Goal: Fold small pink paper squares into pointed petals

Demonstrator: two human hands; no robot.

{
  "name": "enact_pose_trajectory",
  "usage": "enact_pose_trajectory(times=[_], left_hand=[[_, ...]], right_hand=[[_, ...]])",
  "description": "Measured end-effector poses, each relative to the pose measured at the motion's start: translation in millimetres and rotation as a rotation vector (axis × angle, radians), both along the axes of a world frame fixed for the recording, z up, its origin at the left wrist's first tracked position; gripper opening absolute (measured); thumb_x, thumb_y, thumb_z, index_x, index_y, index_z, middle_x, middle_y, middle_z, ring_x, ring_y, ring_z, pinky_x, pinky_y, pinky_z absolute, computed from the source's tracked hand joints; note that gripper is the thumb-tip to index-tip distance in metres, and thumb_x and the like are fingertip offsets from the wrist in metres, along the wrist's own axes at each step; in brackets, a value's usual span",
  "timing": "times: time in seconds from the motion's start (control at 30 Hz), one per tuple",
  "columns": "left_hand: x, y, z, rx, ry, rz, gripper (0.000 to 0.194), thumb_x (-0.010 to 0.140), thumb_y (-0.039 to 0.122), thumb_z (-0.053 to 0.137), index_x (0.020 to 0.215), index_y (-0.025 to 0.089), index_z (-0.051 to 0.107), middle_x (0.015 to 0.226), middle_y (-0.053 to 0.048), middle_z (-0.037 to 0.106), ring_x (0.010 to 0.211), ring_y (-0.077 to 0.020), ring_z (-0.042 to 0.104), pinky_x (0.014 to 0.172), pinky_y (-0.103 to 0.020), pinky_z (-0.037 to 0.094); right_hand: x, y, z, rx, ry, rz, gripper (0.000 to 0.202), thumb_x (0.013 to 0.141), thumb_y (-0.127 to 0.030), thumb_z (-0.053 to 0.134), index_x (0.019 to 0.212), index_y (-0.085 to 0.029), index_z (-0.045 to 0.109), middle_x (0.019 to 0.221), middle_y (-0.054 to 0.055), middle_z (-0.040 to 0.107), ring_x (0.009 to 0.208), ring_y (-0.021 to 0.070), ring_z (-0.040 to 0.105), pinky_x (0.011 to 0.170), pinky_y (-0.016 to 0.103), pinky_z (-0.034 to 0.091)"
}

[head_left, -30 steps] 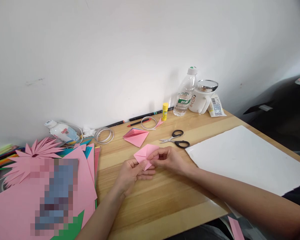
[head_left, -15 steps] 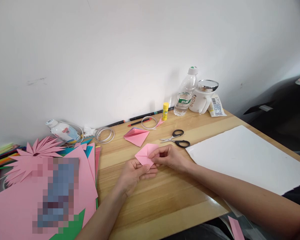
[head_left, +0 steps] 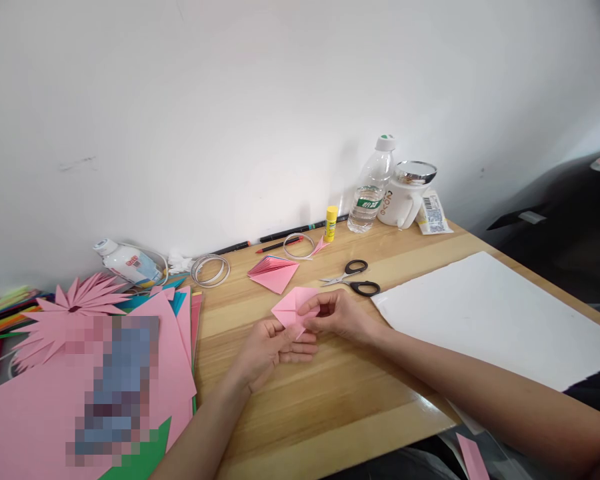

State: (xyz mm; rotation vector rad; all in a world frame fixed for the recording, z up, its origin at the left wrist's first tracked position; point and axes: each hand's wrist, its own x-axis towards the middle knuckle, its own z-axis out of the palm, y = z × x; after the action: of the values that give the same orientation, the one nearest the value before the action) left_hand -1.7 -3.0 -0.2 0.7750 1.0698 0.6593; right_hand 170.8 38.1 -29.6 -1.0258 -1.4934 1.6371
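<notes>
A creased pink paper piece (head_left: 291, 308) is held just above the wooden table, between both hands. My left hand (head_left: 270, 350) grips its lower edge, thumb on top and fingers beneath. From the right, my right hand (head_left: 340, 317) pinches the paper's right side. Beyond them lies a pink folded paper stack (head_left: 275, 273) with many layers. Black-handled scissors (head_left: 356, 279) rest partly open to the right of the stack. A yellow glue stick (head_left: 331, 224) stands upright near the wall.
Tape rolls (head_left: 210, 271), pens (head_left: 285, 235), a water bottle (head_left: 371, 187) and a white mug (head_left: 403, 200) line the wall. Pink sheets (head_left: 25, 413) and a spiky paper shape (head_left: 75, 307) cover the left. A white board (head_left: 490, 320) lies right.
My left thumb and fingers have shifted slightly at the paper's lower edge. The paper has moved a little to the right, still held by both hands.
</notes>
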Motion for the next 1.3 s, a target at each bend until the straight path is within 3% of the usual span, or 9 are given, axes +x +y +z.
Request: enact_pose_trajectory(times=[0.3,0.5,0.73,0.93,1.17,1.3], left_hand=[[1,-3,0.7,0.033,-0.010,0.003,0.041,0.060,0.037,0.075,0.085,0.006,0.067,0.088,-0.018,0.069,0.078,-0.0264,0.067,0.077,-0.041,0.051],[5,-3,-5.3,0.052,-0.004,0.098,0.039,0.061,0.038,0.074,0.084,0.007,0.067,0.081,-0.016,0.070,0.070,-0.0237,0.067,0.071,-0.037,0.052],[5,-4,-6.4,0.044,-0.019,0.107,0.040,0.062,0.037,0.074,0.086,0.006,0.067,0.080,-0.015,0.070,0.070,-0.0217,0.067,0.070,-0.034,0.053],[6,-5,-8.8,0.091,0.006,0.107,0.042,0.062,0.039,0.073,0.087,0.006,0.066,0.080,-0.016,0.070,0.072,-0.0229,0.067,0.071,-0.035,0.053],[7,-5,-11.2,0.139,0.076,0.122,0.038,0.063,0.041,0.072,0.080,0.007,0.066,0.073,-0.014,0.070,0.066,-0.0220,0.067,0.066,-0.033,0.054],[7,-3,-11.1,0.174,0.110,0.123,0.037,0.063,0.040,0.071,0.080,0.008,0.066,0.072,-0.012,0.071,0.065,-0.0218,0.068,0.065,-0.033,0.055]], right_hand=[[0,1,-1.8,0.008,0.004,0.009,0.016,0.061,-0.024,0.070,0.076,-0.019,0.067,0.068,-0.002,0.061,0.058,0.0092,0.054,0.056,0.020,0.044],[0,0,0.4,0.023,0.057,-0.010,0.021,0.060,-0.029,0.072,0.077,-0.020,0.065,0.072,-0.002,0.060,0.062,0.0102,0.054,0.060,0.022,0.046],[-2,-3,4.7,-0.025,0.116,-0.030,0.025,0.059,-0.031,0.073,0.078,-0.018,0.062,0.079,0.000,0.061,0.066,0.0104,0.056,0.062,0.023,0.046],[-4,-3,4.1,-0.038,0.162,-0.052,0.034,0.055,-0.031,0.076,0.073,-0.019,0.049,0.067,-0.005,0.054,0.060,0.0087,0.053,0.056,0.021,0.045],[0,-4,4.7,-0.110,0.172,-0.028,0.054,0.057,-0.029,0.076,0.095,-0.024,0.037,0.065,-0.005,0.059,0.057,0.0120,0.057,0.053,0.024,0.047],[0,-5,7.8,-0.053,0.161,-0.054,0.070,0.056,-0.022,0.075,0.112,-0.024,0.033,0.075,-0.002,0.062,0.066,0.0140,0.061,0.060,0.026,0.049]])
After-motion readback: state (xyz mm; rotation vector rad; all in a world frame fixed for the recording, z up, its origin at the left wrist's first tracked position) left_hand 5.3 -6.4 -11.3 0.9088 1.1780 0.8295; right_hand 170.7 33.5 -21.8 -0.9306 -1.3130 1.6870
